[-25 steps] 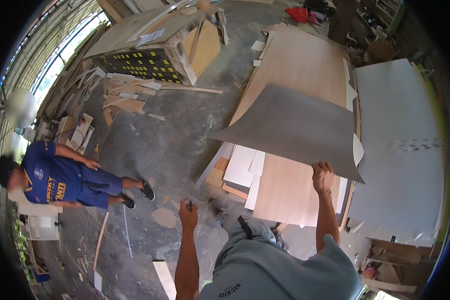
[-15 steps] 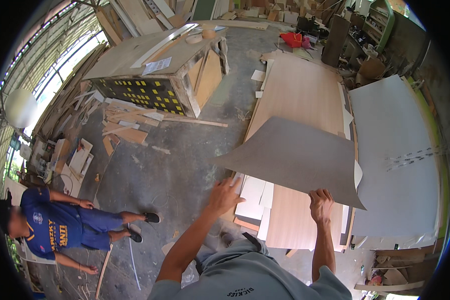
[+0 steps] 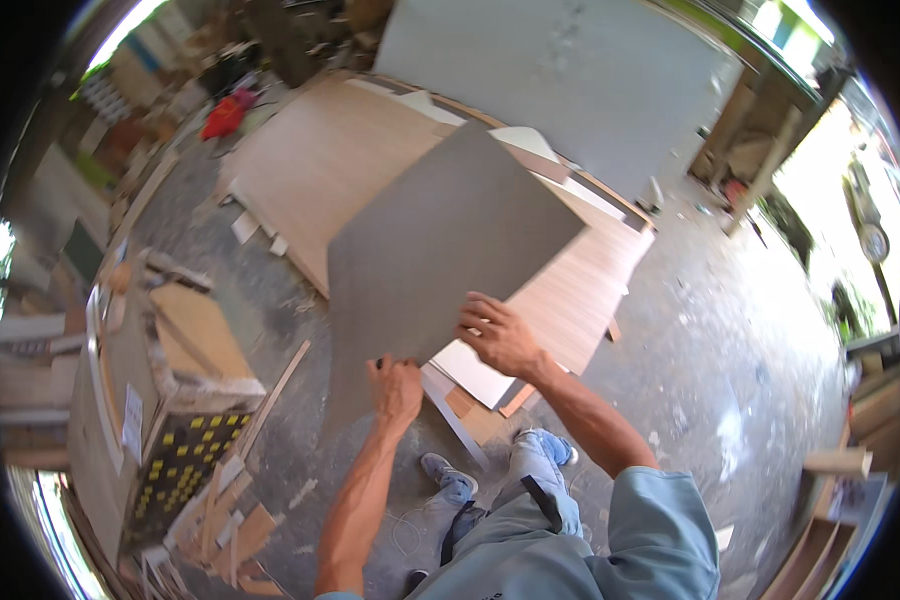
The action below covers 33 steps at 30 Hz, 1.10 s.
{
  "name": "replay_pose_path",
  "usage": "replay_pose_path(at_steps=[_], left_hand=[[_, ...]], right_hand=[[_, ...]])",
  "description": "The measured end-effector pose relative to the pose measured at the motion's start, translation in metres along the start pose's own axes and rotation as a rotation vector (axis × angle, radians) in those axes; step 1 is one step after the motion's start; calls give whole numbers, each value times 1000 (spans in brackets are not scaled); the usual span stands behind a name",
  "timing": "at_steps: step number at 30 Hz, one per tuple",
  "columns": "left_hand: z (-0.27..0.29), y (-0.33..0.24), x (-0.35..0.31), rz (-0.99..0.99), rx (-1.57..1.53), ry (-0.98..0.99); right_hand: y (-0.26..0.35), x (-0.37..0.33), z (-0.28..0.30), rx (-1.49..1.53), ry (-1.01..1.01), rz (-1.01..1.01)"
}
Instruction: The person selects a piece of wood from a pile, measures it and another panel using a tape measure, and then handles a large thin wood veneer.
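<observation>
A thin grey-brown laminate sheet (image 3: 445, 215) spans diagonally across a stack of pale wood-grain panels (image 3: 305, 150), its left corner hanging past the stack. My left hand (image 3: 397, 388) is closed on the sheet's near edge, toward its left end. Farther right along the same edge, my right hand (image 3: 498, 335) has its fingers curled over the rim. The sheet's underside and the thumbs are mostly hidden. White pieces (image 3: 470, 372) stick out from the stack below my right hand.
A large grey-white panel (image 3: 540, 80) lies beyond the stack. To the left stands a wooden box-like bench (image 3: 210, 330) with yellow squares on one side, with offcuts (image 3: 255, 535) on the floor near it. A red bag (image 3: 225, 117) sits at the far left.
My view has swung to the right, and the other person is out of view. My left hand, open by the edge before, now grips the sheet. The sheet has turned relative to the stack.
</observation>
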<state>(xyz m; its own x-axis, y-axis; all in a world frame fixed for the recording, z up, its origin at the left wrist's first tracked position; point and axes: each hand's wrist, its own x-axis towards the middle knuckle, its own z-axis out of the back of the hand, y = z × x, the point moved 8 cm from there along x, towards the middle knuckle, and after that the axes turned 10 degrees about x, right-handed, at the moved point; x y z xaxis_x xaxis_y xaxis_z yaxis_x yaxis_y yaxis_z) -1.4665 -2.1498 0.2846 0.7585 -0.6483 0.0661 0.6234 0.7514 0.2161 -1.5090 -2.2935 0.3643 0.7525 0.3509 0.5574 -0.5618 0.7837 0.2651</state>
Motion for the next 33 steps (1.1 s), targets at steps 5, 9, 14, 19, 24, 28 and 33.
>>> replay_pose_path(at_steps=[5, 9, 14, 19, 24, 28, 33], left_hand=[[7, 26, 12, -117, 57, -6], [3, 24, 26, -90, -47, 34], [-46, 11, 34, -33, -40, -1], [-109, -19, 39, 165, 158, 150], [-162, -44, 31, 97, 552, 321], [-150, -105, 49, 91, 332, 276], [-129, -153, 64, 73, 244, 274]], right_hand=[[28, -67, 10, 2, -388, -328], [-45, -254, -66, 200, -289, -1095], [-132, -519, -150, 306, -131, -1815], [-253, -684, -237, 398, 31, -2042], [-421, -721, -261, 345, -193, -1918], [-506, -733, -262, 481, -536, -1881], [-540, -749, -287, 766, -819, -2000]])
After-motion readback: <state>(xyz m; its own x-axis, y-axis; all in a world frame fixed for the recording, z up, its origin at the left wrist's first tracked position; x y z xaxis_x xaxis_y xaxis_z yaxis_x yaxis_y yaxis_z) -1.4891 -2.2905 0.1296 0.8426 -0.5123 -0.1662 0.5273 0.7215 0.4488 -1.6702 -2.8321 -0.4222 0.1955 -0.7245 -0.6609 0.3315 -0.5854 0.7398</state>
